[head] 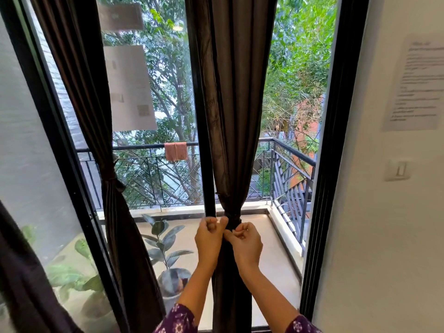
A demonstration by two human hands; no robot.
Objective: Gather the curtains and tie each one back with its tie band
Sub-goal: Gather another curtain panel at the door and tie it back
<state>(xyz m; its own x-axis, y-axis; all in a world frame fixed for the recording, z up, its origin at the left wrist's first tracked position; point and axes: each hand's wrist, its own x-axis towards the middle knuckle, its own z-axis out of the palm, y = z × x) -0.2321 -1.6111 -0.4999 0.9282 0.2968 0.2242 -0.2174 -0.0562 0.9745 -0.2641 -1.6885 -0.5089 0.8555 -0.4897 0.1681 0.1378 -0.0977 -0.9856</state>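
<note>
Tie band (pixel 234 218) between left hand (pixel 209 236), right hand (pixel 247 243)

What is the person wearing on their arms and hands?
Both arms have dark purple sleeves with little white flowers. The left sleeve and the right sleeve end well above the wrists, so the forearms are bare. The left hand and the right hand wear no gloves, and no watch or bracelet shows on either wrist.
</note>
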